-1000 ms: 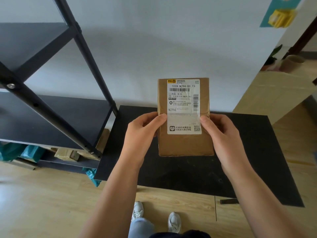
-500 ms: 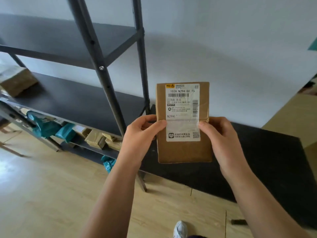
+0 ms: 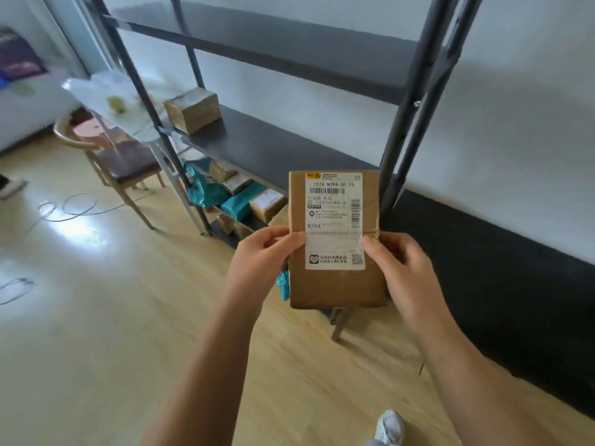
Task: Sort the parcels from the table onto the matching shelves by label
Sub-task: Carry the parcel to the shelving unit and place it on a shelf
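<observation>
Now the view has swung left, so the black counter [image 3: 483, 268] sits off to the right and much more of the shelf rack [image 3: 289, 146] shows than a moment ago. Both hands keep the same hold on the brown parcel [image 3: 336, 284]. The left hand [image 3: 262, 262] pinches its left edge, thumb on the front. The right hand [image 3: 402, 265] pinches the right edge the same way. The parcel stands upright in the air, in front of the rack and above the wooden floor [image 3: 128, 317]. Its white label [image 3: 335, 220] faces the person and reads N294.

I think the step is reading the label while turning to the rack. The middle shelf holds one brown box [image 3: 193, 109] at its far end. The lowest shelf holds teal and brown parcels [image 3: 244, 201]. Next the person must find the matching shelf. I cannot see any shelf markings, so I cannot tell which one.
</observation>
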### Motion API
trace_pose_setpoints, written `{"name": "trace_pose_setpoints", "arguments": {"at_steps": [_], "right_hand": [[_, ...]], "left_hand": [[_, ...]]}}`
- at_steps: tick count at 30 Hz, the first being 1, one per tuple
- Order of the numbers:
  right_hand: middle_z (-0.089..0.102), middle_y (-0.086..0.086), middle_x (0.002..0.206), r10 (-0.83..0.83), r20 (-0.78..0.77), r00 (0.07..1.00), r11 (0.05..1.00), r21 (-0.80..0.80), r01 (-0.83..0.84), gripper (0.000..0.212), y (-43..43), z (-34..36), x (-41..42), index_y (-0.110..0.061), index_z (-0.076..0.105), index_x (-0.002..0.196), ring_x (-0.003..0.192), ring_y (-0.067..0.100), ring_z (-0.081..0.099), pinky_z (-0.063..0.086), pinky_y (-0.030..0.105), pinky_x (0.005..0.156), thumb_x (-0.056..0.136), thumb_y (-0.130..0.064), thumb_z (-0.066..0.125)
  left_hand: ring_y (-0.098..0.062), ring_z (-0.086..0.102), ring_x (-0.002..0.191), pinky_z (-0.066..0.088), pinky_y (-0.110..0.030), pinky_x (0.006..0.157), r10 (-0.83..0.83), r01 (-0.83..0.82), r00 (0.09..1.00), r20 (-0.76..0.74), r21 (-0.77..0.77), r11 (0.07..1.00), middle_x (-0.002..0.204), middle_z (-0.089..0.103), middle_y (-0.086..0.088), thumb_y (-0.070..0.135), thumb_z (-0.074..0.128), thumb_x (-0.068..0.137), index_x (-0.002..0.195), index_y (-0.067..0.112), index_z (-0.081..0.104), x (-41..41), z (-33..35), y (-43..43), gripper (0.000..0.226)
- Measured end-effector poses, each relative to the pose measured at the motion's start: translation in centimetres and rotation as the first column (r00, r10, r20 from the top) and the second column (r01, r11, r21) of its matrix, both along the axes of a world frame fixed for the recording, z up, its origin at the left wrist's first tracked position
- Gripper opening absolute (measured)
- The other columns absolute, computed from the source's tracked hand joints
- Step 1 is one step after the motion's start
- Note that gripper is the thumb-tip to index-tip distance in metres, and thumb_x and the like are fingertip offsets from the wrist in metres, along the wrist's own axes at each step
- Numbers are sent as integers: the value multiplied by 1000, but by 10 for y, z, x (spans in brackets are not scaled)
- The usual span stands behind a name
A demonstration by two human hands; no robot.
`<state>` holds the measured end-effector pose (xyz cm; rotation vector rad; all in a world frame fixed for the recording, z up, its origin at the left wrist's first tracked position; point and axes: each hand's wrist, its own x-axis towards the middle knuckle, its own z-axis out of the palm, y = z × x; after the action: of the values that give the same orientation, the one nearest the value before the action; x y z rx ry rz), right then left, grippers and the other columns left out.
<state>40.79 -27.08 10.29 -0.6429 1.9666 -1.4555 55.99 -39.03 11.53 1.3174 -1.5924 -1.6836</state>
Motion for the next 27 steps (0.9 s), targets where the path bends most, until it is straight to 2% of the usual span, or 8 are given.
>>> {"name": "trace_pose_setpoints", "arguments": {"at_steps": [2, 4, 8, 10, 13, 18, 22, 27], "right_hand": [[69, -9, 108, 28, 3, 1000, 1000, -12, -27, 40, -17, -3, 28, -28, 62, 116, 100, 10, 65, 54, 30, 81, 84, -52, 65], [69, -10, 107, 72, 17, 997, 997, -25, -71, 41, -35, -5, 53, -27, 62, 118, 97, 7, 65, 52, 24, 74, 85, -51, 65], [69, -9, 107, 163, 14, 987, 987, -18, -163, 38, -75, -7, 89, -26, 61, 116, 94, 3, 65, 50, 16, 65, 86, -49, 65], [68, -9, 107, 205, 11, 979, 979, -9, -205, 38, -99, -9, 102, -26, 60, 116, 95, 4, 65, 51, 16, 63, 86, -49, 65], [69, -9, 105, 251, 8, 968, 968, -6, -251, 38, -143, -13, 116, -28, 61, 115, 95, 6, 66, 52, 19, 66, 85, -50, 66], [65, -15, 97, 332, 18, 943, 943, -4, -332, 30, -235, -19, 135, -28, 60, 112, 84, 1, 62, 45, 14, 57, 89, -47, 63], [67, -11, 99, 376, 44, 926, 926, -1, -376, 26, -313, -21, 149, -30, 58, 110, 84, 2, 63, 47, 15, 57, 90, -46, 63], [64, -14, 99, 459, 35, 888, 888, 6, -460, 26, -400, -16, 165, -32, 56, 113, 83, 2, 61, 46, 9, 48, 91, -46, 60]], "left_hand": [[3, 70, 66, 49, -9, 52, 45, -45, 999, 5, -21, 999, 84, 79, 6, 31, 68, 89, 106, 20, 73, 31, -1, -10, 21], [0, 70, 68, 51, -11, 55, 100, -100, 995, 11, -26, 995, 86, 78, 4, 31, 67, 90, 108, 19, 72, 58, -1, -21, 22], [-18, 71, 89, 56, -29, 78, 212, -212, 977, -5, -9, 977, 95, 77, -5, 28, 67, 90, 113, 14, 70, 102, -3, -47, 27], [-22, 70, 94, 55, -33, 83, 264, -264, 964, -15, -1, 964, 99, 76, -8, 27, 68, 90, 112, 11, 69, 118, -7, -63, 28], [-20, 68, 91, 53, -33, 81, 328, -328, 944, -19, 4, 945, 101, 75, -11, 27, 68, 90, 108, 9, 69, 136, -15, -95, 26], [-18, 71, 92, 55, -40, 87, 423, -422, 906, 5, -27, 906, 96, 77, -5, 35, 67, 89, 103, 17, 73, 160, -25, -168, 23], [-17, 73, 94, 57, -40, 88, 474, -473, 880, 33, -44, 880, 96, 78, 0, 34, 68, 88, 108, 18, 73, 176, -25, -233, 26], [-15, 71, 97, 55, -29, 77, 530, -528, 848, 15, -55, 847, 100, 77, 1, 32, 66, 90, 117, 17, 71, 194, -21, -299, 31]]}}
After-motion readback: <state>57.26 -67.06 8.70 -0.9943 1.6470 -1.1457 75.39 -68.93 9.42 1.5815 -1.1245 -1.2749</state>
